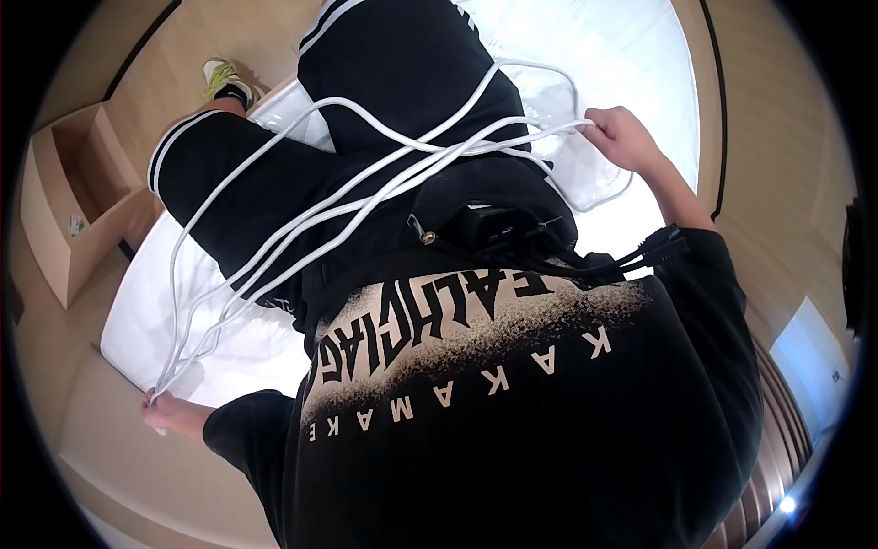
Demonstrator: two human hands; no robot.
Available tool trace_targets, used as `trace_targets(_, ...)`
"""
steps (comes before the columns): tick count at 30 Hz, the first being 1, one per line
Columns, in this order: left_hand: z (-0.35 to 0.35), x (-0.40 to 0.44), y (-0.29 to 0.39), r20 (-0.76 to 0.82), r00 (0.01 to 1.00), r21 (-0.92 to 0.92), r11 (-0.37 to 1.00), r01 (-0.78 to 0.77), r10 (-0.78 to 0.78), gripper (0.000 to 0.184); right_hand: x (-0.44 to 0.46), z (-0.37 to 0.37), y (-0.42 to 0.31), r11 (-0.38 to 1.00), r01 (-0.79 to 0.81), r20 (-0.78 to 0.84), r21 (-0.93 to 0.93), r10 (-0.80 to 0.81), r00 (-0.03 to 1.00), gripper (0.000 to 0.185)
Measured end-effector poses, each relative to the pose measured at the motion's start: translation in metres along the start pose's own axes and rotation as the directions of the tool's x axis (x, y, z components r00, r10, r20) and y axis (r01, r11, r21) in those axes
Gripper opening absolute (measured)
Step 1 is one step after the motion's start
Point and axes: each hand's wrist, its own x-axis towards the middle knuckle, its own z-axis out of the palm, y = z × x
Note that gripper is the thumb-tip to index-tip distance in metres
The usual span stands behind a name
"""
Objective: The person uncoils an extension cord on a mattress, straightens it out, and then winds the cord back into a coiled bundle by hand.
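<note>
A long white cable (384, 188) runs in several loose strands across my lap, stretched between my two hands. Out at the far left, my left hand (163, 412) is closed around one bunched end of the strands. My right hand (617, 137), at the upper right, grips the other bunched end in its fist. One loop hangs past my right hand onto the white bedding, and another strand bows out over my knees. The strands cross each other over the black shorts (412, 73).
I sit on a bed with a white cover (631, 46). At my waist is an open black pouch (494, 224), with dark cables (640, 256) beside it. An open wooden drawer (91, 183) stands at the left. A foot in a shoe (219, 78) rests on the floor.
</note>
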Motion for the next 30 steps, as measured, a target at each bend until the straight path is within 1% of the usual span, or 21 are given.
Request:
trace_targets(4, -0.008, -0.017, 0.004, 0.110, 0.984, 0.193, 0.969, -0.158, 0.138, 0.010, -0.004, 0.000, 0.026, 0.982, 0.044, -0.200, -0.182, -0.081, 0.976, 0.029)
trace_targets(7, -0.011, -0.031, 0.010, 0.186, 0.957, 0.291, 0.917, -0.272, 0.225, 0.014, -0.012, -0.010, 0.051, 0.979, -0.040, -0.301, -0.200, -0.022, 0.953, 0.021)
trace_targets(9, -0.011, -0.044, 0.013, 0.240, 0.931, 0.333, 0.878, -0.343, 0.273, 0.016, -0.018, -0.017, 0.068, 0.954, -0.139, -0.381, -0.266, 0.028, 0.924, 0.021)
trace_targets(10, -0.011, -0.051, 0.016, 0.265, 0.918, 0.347, 0.860, -0.375, 0.294, 0.017, -0.021, -0.021, 0.076, 0.946, -0.173, -0.369, -0.276, 0.063, 0.927, 0.021)
trace_targets(11, -0.010, -0.059, 0.020, 0.293, 0.904, 0.352, 0.844, -0.405, 0.312, 0.018, -0.021, -0.021, 0.080, 0.937, -0.178, -0.370, -0.301, 0.058, 0.927, 0.022)
trace_targets(13, -0.011, -0.073, 0.027, 0.337, 0.879, 0.358, 0.817, -0.451, 0.338, 0.021, -0.020, -0.021, 0.082, 0.925, -0.219, -0.337, -0.310, 0.108, 0.935, 0.021)
trace_targets(16, -0.011, -0.110, 0.047, 0.408, 0.844, 0.344, 0.797, -0.496, 0.349, 0.024, -0.007, -0.011, 0.089, 0.954, -0.219, -0.210, -0.204, 0.176, 0.962, 0.017)
trace_targets(17, -0.011, -0.126, 0.058, 0.424, 0.847, 0.347, 0.806, -0.479, 0.321, 0.025, -0.005, -0.005, 0.091, 0.951, -0.185, -0.174, -0.249, 0.144, 0.974, 0.021)
trace_targets(19, -0.009, -0.164, 0.086, 0.455, 0.850, 0.355, 0.821, -0.446, 0.265, 0.027, 0.000, 0.002, 0.091, 0.937, -0.112, -0.096, -0.330, 0.085, 0.992, 0.034)
trace_targets(20, -0.007, -0.183, 0.097, 0.445, 0.856, 0.370, 0.816, -0.444, 0.263, 0.028, 0.002, 0.002, 0.089, 0.942, -0.091, -0.018, -0.323, 0.090, 0.996, 0.059)
trace_targets(21, -0.005, -0.201, 0.108, 0.436, 0.861, 0.384, 0.811, -0.441, 0.262, 0.029, 0.005, 0.002, 0.077, 0.958, 0.007, -0.065, -0.288, -0.027, 0.997, 0.063)
trace_targets(22, -0.002, -0.220, 0.118, 0.405, 0.868, 0.406, 0.794, -0.452, 0.286, 0.030, 0.006, 0.002, 0.060, 0.961, 0.105, -0.117, -0.256, -0.139, 0.983, 0.066)
trace_targets(23, -0.001, -0.222, 0.117, 0.392, 0.866, 0.403, 0.789, -0.464, 0.310, 0.031, 0.009, 0.003, 0.043, 0.952, 0.202, -0.171, -0.230, -0.244, 0.955, 0.069)
trace_targets(25, -0.001, -0.215, 0.107, 0.379, 0.855, 0.370, 0.788, -0.491, 0.355, 0.032, 0.010, 0.001, 0.009, 0.940, 0.312, -0.109, -0.138, -0.328, 0.939, 0.072)
trace_targets(26, -0.001, -0.207, 0.100, 0.386, 0.847, 0.347, 0.794, -0.500, 0.365, 0.033, 0.011, 0.002, -0.004, 0.937, 0.334, -0.050, -0.103, -0.340, 0.939, 0.064)
trace_targets(27, 0.001, -0.204, 0.099, 0.393, 0.840, 0.323, 0.799, -0.508, 0.374, 0.033, 0.016, 0.007, -0.013, 0.918, 0.383, -0.035, -0.104, -0.388, 0.921, 0.048)
trace_targets(29, 0.003, -0.197, 0.094, 0.419, 0.827, 0.292, 0.806, -0.515, 0.376, 0.033, 0.023, 0.023, -0.005, 0.963, 0.247, 0.173, -0.108, -0.227, 0.958, 0.029)
trace_targets(30, 0.003, -0.194, 0.093, 0.428, 0.821, 0.280, 0.809, -0.517, 0.377, 0.034, 0.023, 0.024, -0.004, 0.974, 0.187, 0.170, -0.127, -0.164, 0.972, 0.026)
